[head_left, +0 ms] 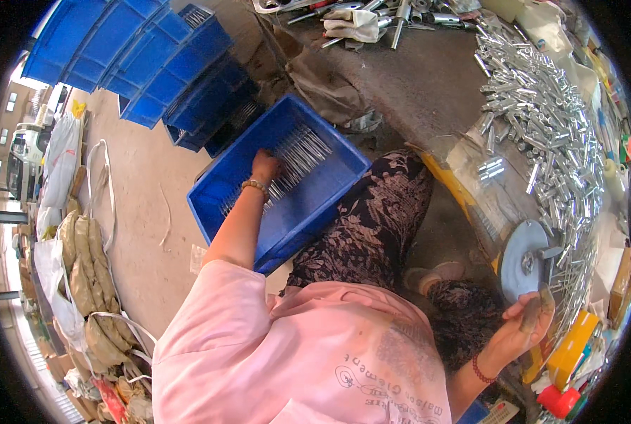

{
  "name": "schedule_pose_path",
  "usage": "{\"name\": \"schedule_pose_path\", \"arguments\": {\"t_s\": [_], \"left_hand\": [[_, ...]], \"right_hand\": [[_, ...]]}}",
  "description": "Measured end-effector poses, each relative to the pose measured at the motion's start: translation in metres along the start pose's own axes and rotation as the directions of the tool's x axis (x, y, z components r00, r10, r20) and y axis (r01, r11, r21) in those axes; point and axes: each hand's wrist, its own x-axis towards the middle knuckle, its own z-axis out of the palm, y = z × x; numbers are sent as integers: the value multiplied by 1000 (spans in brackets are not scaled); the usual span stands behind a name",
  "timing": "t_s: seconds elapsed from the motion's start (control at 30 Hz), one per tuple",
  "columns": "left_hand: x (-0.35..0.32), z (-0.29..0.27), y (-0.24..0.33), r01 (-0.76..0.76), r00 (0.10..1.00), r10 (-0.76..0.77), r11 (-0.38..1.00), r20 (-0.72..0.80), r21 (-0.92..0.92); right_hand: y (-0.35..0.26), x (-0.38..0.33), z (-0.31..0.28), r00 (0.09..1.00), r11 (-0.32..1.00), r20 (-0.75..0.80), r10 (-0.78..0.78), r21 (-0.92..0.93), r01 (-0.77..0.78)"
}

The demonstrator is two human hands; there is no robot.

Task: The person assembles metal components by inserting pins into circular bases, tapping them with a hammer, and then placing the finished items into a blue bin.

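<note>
My left hand [266,167], a beaded bracelet on its wrist, reaches down into a blue plastic bin [223,154]. Its fingers look closed among a row of thin, shiny metal rods [305,150] lying side by side; what they hold, if anything, is hidden. Off to the right, my right hand [531,326] is raised with loosely curled fingers, and a dark patch shows on one of them. Nothing can be seen in its grasp. Just beyond it stands a grey round disc [524,263], at the edge of the worktable.
A large heap of short metal tubes [541,120] covers the right side of the worktable [428,92]. More blue bins [131,60] are stacked at the far left. Tools and a glove [352,25] lie at the back. Sacks [92,283] line the left side.
</note>
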Motion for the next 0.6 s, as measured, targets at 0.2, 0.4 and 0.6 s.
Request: {"name": "schedule_pose_path", "arguments": {"t_s": [0.2, 0.4, 0.6], "left_hand": [[-31, 6, 13, -82, 948, 96, 995, -304, 62], [-64, -11, 43, -107, 914, 44, 985, -403, -137], [-98, -37, 65, -378, 865, 171, 841, -472, -388]], "right_hand": [[2, 0, -3, 1000, 1000, 2, 27, -13, -27], [2, 2, -4, 1000, 1000, -2, 23, 4, -23], [2, 1, 8, 1000, 999, -8, 24, 30, -23]]}}
